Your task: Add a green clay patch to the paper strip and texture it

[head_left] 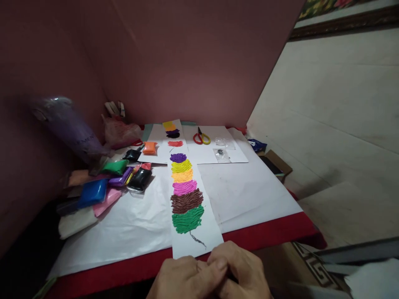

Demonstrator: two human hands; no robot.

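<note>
Low table (264, 236) w/ red cover, most of its top under white paper sheets (249, 195). Dark pinkish wall behind & on the left, meeting in a corner; pale floor on the right, patterned mat edge at lower right.

Long paper strip (190, 199) runs down the middle, near end at the table's front edge. On it, far to near: purple, yellow, orange, pink, brown, green clay patches, then a thin dark scribble. Farther strip beyond it w/ yellow, dark purple, red patches.

Both hands at bottom centre, just below the strip's near end, pressed together. Left hand (181, 278) is curled, fingers folded in; right hand (246, 274) is closed against it, thumb over the left's knuckles. Can't tell if anything's pinched between them; neither clearly touches the strip.

Left side crowded: clay packets (99, 193) — blue, pink, green, purple, black, white — piled near the wall, orange packet (150, 147) farther back. Purple plastic-wrapped cone (70, 124) leans in the corner, blurred.

Back centre: red-&-yellow scissors (201, 138) on a sheet, small clear bags (222, 154) just right of them. Cardboard box (277, 164) off the table's right edge.

Open room: white paper right of the strip is bare to the right edge; also a bare patch left of the strip, near front.
</note>
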